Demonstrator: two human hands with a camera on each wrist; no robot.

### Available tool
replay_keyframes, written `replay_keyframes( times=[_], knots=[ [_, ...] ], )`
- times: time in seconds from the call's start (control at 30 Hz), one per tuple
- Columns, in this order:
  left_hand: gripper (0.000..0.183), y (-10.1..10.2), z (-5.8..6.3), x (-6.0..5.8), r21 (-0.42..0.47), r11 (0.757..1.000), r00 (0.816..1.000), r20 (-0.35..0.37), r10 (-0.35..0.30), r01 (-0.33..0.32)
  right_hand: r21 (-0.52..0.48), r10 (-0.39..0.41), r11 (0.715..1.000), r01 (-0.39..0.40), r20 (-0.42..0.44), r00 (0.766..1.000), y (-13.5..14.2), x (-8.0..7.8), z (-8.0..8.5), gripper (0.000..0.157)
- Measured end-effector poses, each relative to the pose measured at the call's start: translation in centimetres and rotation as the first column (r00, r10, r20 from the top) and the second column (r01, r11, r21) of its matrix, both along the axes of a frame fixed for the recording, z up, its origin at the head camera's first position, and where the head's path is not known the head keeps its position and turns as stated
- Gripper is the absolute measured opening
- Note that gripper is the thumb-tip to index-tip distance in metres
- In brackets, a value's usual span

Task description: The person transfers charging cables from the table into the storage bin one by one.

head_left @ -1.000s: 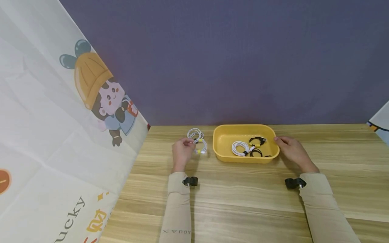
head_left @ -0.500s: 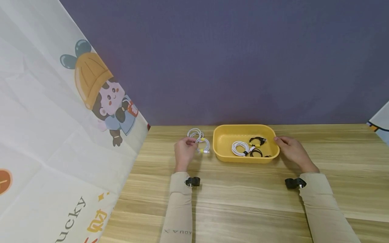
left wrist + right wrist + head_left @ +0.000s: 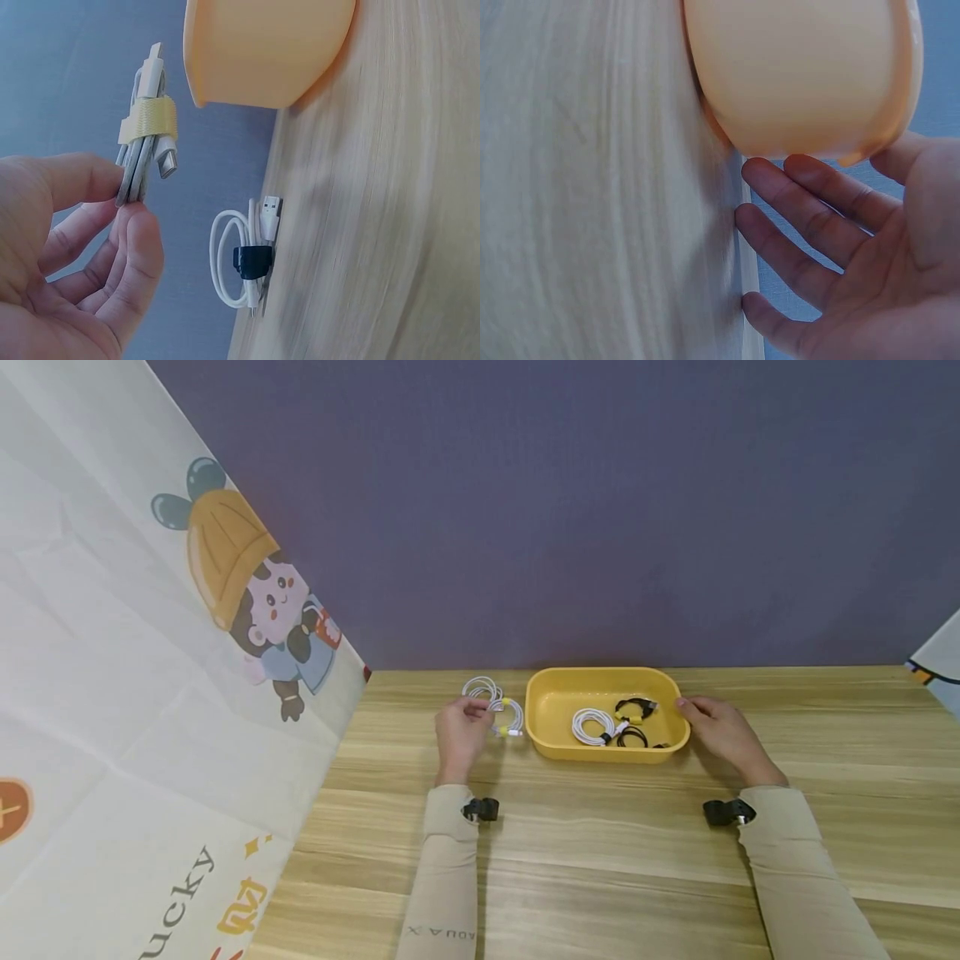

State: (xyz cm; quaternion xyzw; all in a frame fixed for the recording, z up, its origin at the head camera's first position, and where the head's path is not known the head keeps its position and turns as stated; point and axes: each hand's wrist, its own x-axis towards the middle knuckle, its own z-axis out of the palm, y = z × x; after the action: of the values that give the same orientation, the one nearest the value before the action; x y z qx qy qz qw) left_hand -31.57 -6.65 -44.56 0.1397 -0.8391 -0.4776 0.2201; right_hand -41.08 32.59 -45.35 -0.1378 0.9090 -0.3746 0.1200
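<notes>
In the head view my left hand point(image 3: 462, 732) pinches a coiled white charging cable point(image 3: 516, 717) between thumb and fingertips, just left of the yellow plastic bin point(image 3: 607, 755). The left wrist view shows this cable point(image 3: 139, 161) raised off the table, bound with a yellow strap point(image 3: 154, 120), its plugs exposed. My right hand point(image 3: 723, 732) holds the bin's right end, thumb over the rim. From the right wrist view, fingers point(image 3: 810, 214) touch or lie close beneath the bin's outer wall point(image 3: 802, 82); the thumb tip is hidden behind the rim.
Another coiled white cable point(image 3: 251, 259) with a black strap lies on the wooden table point(image 3: 600, 860), behind the left hand. Inside the bin are a white coil point(image 3: 592, 727) and black cables point(image 3: 636, 708). A dark blue panel point(image 3: 562, 527) stands along the back edge.
My left hand has moved slightly right, carrying the yellow-strapped cable closer to the bin's left end. The right hand and bin stay in place.
</notes>
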Motion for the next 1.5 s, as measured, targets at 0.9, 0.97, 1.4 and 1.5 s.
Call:
replay_keyframes(
  times=[0.9, 0.97, 1.4, 1.5],
  knots=[
    [0.009, 2.1, -0.1, -0.4, 0.002, 1.0, 0.994, -0.106, -0.009, 0.009, 0.003, -0.002, 1.0, 0.002, -0.019, 1.0, 0.1, 0.0, -0.3, 0.079],
    [0.009, 2.2, -0.1, -0.5, -0.006, 1.0, 0.993, -0.116, -0.013, 0.013, -0.001, -0.003, 1.0, 0.003, -0.017, 1.0, 0.1, 0.0, -0.3, 0.079],
    [0.01, 3.1, -0.1, -0.5, 0.006, 1.0, 0.989, -0.148, -0.002, 0.003, 0.002, 0.002, 1.0, -0.001, -0.032, 0.999, 0.0, 0.2, -0.1, 0.079],
    [0.01, 3.5, -0.2, -0.6, -0.001, 1.0, 0.987, -0.159, -0.006, 0.006, 0.005, 0.003, 1.0, -0.003, -0.03, 1.0, 0.0, 0.3, -0.1, 0.079]
  ],
)
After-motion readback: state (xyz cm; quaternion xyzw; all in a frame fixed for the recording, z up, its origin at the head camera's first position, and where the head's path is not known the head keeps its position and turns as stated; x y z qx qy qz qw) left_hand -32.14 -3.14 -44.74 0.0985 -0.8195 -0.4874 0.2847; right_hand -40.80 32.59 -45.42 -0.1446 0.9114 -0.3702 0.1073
